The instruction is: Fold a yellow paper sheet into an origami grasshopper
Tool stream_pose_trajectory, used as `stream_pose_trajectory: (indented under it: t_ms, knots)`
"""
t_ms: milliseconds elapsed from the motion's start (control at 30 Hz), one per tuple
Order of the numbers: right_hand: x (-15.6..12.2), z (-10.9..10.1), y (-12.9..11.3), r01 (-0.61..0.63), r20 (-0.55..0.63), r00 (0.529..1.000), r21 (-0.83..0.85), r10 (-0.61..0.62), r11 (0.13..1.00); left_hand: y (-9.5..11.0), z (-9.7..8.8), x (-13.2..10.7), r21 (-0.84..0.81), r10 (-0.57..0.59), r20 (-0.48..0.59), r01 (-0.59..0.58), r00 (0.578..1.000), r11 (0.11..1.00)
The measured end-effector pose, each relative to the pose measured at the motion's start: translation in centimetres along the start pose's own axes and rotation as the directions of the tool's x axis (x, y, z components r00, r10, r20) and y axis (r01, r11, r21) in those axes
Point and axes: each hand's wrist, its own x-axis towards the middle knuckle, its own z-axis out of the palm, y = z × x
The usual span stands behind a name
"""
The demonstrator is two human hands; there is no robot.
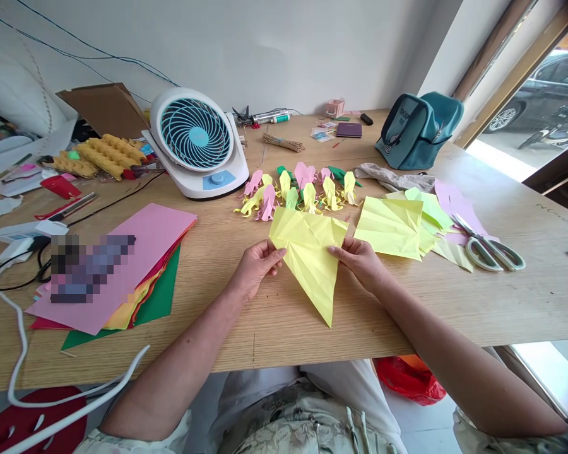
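Note:
Between both hands, a creased yellow sheet of paper (pixel 312 252) is held up over the near part of the table, one corner pointing down toward me. My left hand (pixel 259 265) pinches its left edge between thumb and fingers. On the opposite edge, my right hand (pixel 360 257) has the same kind of pinch. Just beyond the sheet stand several folded paper figures (pixel 307 189) in pink, yellow and green. Another creased yellow sheet (pixel 390 227) lies to the right of my right hand, partly over other papers.
Scissors (pixel 490 249) rest on paper scraps (pixel 461 205) at the right. A stack of coloured paper (pixel 158 233) lies left, with a blurred-out object on top. Behind are a white fan (pixel 196 142), a bundle of thin sticks (pixel 284 142), a grey cloth (pixel 397 178) and a teal bag (pixel 419 132).

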Motion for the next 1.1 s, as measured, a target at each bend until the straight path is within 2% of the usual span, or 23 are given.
stream_pose_trajectory:
  t_ms: [100,167,200,233,300,333,367,400,467,533,567,600,633,700,767,867,967,1033,1100]
  knots:
    - [-0.2,0.0,-0.4,-0.023,-0.004,1.000,-0.011,0.023,1.000,-0.1,-0.3,0.1,0.114,0.016,0.024,-0.019,1.000,0.993]
    - [-0.3,-0.1,-0.6,-0.043,0.010,0.999,-0.022,0.044,0.999,0.0,-0.5,-0.2,0.282,0.142,-0.057,-0.121,0.988,0.952]
    - [-0.3,-0.2,-0.7,-0.048,0.017,0.999,-0.024,0.048,0.999,0.1,-0.5,-0.4,0.393,0.262,-0.112,-0.200,0.959,0.898]
    - [-0.3,-0.2,-0.7,-0.048,0.021,0.999,-0.026,0.048,0.999,0.2,-0.5,-0.6,0.505,0.403,-0.144,-0.283,0.904,0.816]
    - [-0.4,-0.3,-0.7,-0.040,0.021,0.999,-0.030,0.040,0.999,0.3,-0.3,-1.1,0.671,0.631,-0.104,-0.414,0.769,0.615]
    - [-0.4,-0.3,-0.7,-0.033,0.018,0.999,-0.034,0.033,0.999,0.3,-0.2,-1.3,0.706,0.685,-0.062,-0.453,0.726,0.544]
    - [-0.4,-0.3,-0.8,-0.021,0.015,1.000,-0.037,0.022,0.999,0.2,-0.1,-1.4,0.716,0.707,-0.038,-0.475,0.707,0.513]
    - [-0.5,-0.3,-0.9,-0.007,0.013,1.000,-0.039,0.008,0.999,0.0,0.0,-1.4,0.707,0.707,-0.043,-0.479,0.705,0.521]
    - [-0.6,-0.2,-1.1,0.025,0.010,1.000,-0.041,-0.025,0.999,-0.4,-0.1,-1.1,0.614,0.649,-0.136,-0.451,0.748,0.648]
    - [-0.7,-0.2,-1.3,0.049,0.003,0.999,-0.050,-0.049,0.998,-0.7,-0.2,-0.7,0.376,0.467,-0.191,-0.375,0.864,0.847]
    - [-0.8,-0.1,-1.4,0.059,-0.007,0.998,-0.060,-0.060,0.996,-0.8,-0.1,-0.5,0.230,0.329,-0.164,-0.289,0.930,0.929]
    - [-0.8,-0.1,-1.5,0.073,-0.023,0.997,-0.070,-0.075,0.995,-0.8,0.1,-0.5,0.098,0.182,-0.097,-0.173,0.978,0.980]
    - [-0.8,0.0,-1.5,0.091,-0.043,0.995,-0.080,-0.095,0.993,-0.9,0.4,-0.6,0.007,0.049,-0.011,-0.049,0.999,0.999]
    - [-0.8,0.2,-1.4,0.139,-0.090,0.985,-0.094,-0.147,0.986,-1.1,1.2,-0.9,-0.039,-0.116,0.130,0.122,0.985,0.992]
    - [-0.6,0.5,-1.2,0.173,-0.131,0.974,-0.098,-0.185,0.980,-1.3,2.0,-1.3,0.013,-0.163,0.194,0.164,0.967,0.986]
    - [-0.3,0.8,-1.0,0.166,-0.174,0.968,-0.109,-0.183,0.980,-1.6,2.9,-1.4,0.114,-0.168,0.204,0.147,0.964,0.982]
    - [-0.2,0.6,-0.9,0.142,-0.181,0.970,-0.132,-0.165,0.981,-1.6,3.0,-1.4,0.152,-0.164,0.198,0.135,0.967,0.979]
    - [-0.3,0.4,-0.8,0.127,-0.156,0.977,-0.131,-0.147,0.983,-1.4,2.8,-1.8,0.174,-0.176,0.182,0.144,0.968,0.974]
    - [-0.5,0.2,-0.5,0.100,-0.100,0.989,-0.109,-0.111,0.989,-1.0,2.5,-3.0,0.285,-0.203,0.168,0.150,0.965,0.947]
